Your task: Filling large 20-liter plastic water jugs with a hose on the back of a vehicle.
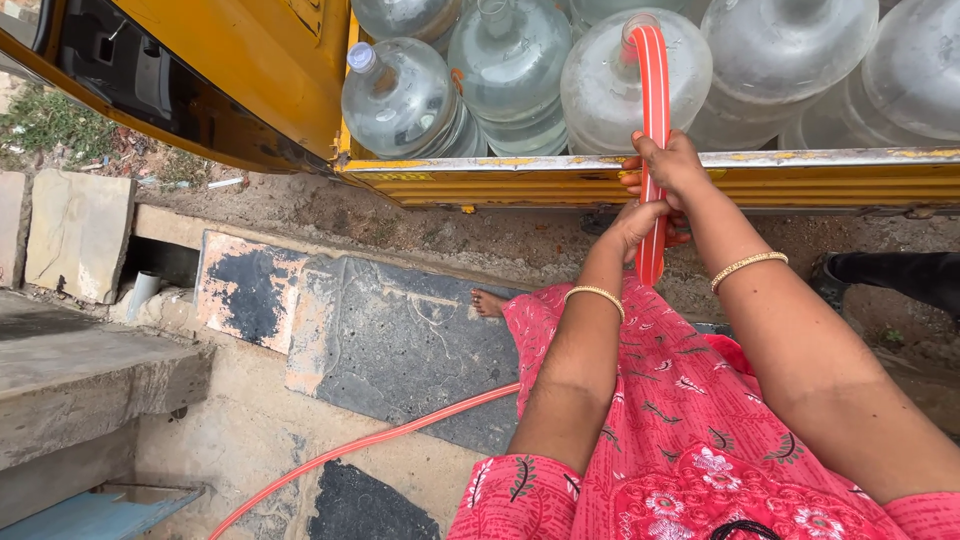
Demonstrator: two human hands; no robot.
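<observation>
Hands: left hand (636, 224), right hand (668, 165) clench hose (652, 90) | bottle (620, 85) mouth seemingly crowded.

We are outdoors, on a roadside or lane beside a house — not inside any room. The ground (520, 235) is bare earth and grit, and flat stone slabs (400, 340) lie over what looks like a drain next to a concrete step (80, 375). A small patch of weeds (45, 120) with litter grows at the far left. In front of us stands a yellow vehicle (260, 70), and its open cargo bed (780, 175) is full of large clear water jars (400, 100) — so it looks like a water delivery stop. An orange hose (655, 120) runs across the slabs and up into one jar.
</observation>
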